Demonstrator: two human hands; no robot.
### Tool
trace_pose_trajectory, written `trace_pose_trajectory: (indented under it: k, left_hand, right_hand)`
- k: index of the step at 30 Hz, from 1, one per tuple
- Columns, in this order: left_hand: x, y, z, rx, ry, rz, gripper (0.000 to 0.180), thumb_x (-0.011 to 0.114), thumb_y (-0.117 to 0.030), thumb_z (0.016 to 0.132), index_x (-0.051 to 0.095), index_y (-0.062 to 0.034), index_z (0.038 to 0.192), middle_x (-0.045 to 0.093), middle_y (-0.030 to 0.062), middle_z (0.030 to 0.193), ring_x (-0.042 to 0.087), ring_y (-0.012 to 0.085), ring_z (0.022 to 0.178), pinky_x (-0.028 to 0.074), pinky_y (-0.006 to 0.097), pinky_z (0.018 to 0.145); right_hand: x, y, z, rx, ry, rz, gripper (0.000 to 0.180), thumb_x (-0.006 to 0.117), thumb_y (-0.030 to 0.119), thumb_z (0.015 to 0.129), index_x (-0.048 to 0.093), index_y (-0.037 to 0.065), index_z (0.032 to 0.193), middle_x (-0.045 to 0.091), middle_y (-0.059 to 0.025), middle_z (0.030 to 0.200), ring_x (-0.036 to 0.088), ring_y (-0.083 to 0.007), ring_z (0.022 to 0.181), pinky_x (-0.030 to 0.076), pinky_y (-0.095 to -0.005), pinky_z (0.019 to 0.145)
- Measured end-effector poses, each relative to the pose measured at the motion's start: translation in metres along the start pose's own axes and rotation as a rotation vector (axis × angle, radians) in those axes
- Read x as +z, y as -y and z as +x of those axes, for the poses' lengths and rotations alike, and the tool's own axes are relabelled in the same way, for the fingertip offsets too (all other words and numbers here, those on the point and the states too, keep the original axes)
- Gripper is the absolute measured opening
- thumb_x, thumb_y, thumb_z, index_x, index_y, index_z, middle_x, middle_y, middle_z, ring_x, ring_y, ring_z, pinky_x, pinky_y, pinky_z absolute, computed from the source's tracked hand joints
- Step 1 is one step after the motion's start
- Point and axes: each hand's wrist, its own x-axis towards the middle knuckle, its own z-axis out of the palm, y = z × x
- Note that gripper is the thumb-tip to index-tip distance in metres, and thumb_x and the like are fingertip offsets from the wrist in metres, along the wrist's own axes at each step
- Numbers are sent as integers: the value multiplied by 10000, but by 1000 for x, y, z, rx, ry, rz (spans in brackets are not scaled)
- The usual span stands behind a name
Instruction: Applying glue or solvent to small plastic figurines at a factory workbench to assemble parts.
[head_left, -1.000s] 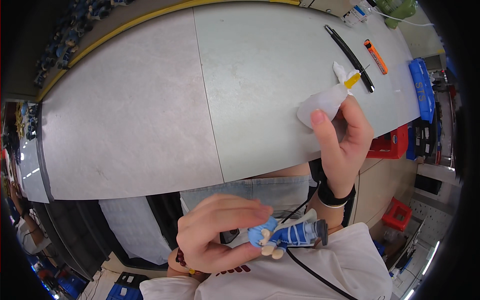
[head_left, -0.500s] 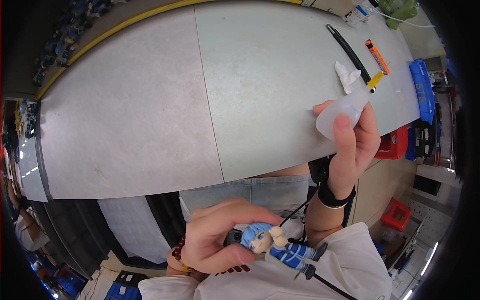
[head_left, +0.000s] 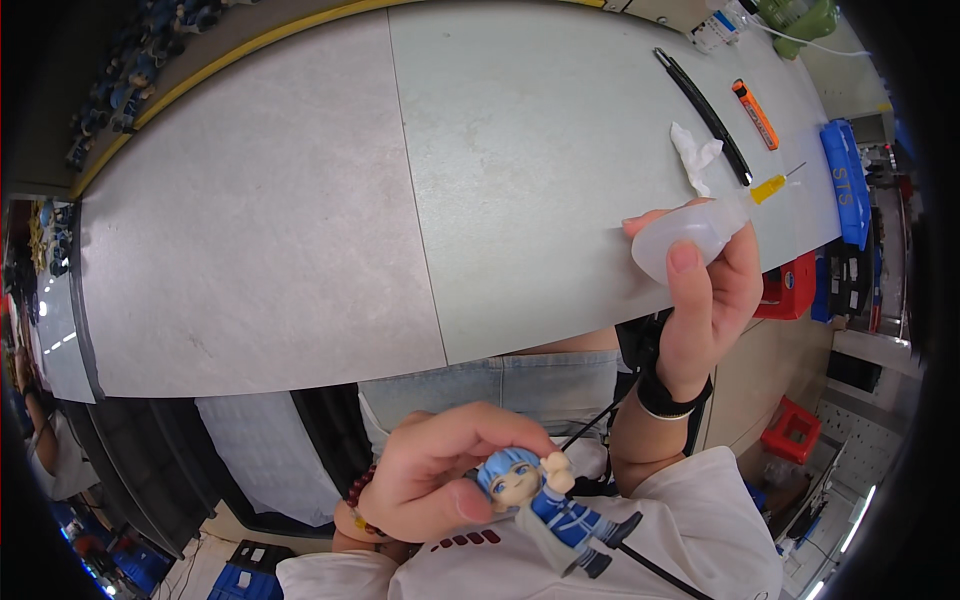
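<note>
Between the thumb and fingers of my left hand (head_left: 430,480) is a small figurine (head_left: 555,510) with blue hair, a blue outfit and dark shoes. It is held by the head, close to my chest, its feet pointing to the lower right. My right hand (head_left: 700,285) grips a translucent squeeze bottle (head_left: 680,240) over the right part of the table. The bottle has a yellow needle tip (head_left: 768,190) that points up to the right. Just beyond it lie a crumpled white tissue (head_left: 694,155) and a black pen-like tool (head_left: 705,115).
An orange tube-like item (head_left: 755,115) lies at the far right of the grey table (head_left: 250,200). A blue bin (head_left: 845,185) stands by its right edge, a red crate (head_left: 790,285) below. Several blue figurines (head_left: 130,80) fill a shelf at the far left.
The bottle has tipped further to the right, so its needle now points right rather than up. The figurine has turned slightly, and its feet have dropped lower.
</note>
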Motion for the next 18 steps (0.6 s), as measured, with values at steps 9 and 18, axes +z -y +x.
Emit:
trace_pose_trajectory:
  k: [9, 18]
  left_hand:
    - [-4, 2, -2, -5, 91, -201, 457, 519, -281, 793, 434, 95, 1038, 527, 155, 966, 513, 160, 879, 385, 252, 762]
    - [9, 0, 6, 109, -38, -148, 305, 570, -117, 739, 405, 88, 892, 517, 328, 792, 581, 318, 767, 489, 345, 665]
  right_hand:
    - [1, 1, -1, 11, 13, -2, 174, 517, 79, 741, 472, -39, 861, 572, -90, 758, 512, -104, 699, 396, -207, 653]
    - [1, 1, -1, 6, 14, -22, 172, 527, 78, 734, 477, -38, 851, 573, -88, 751, 512, -104, 692, 393, -204, 646]
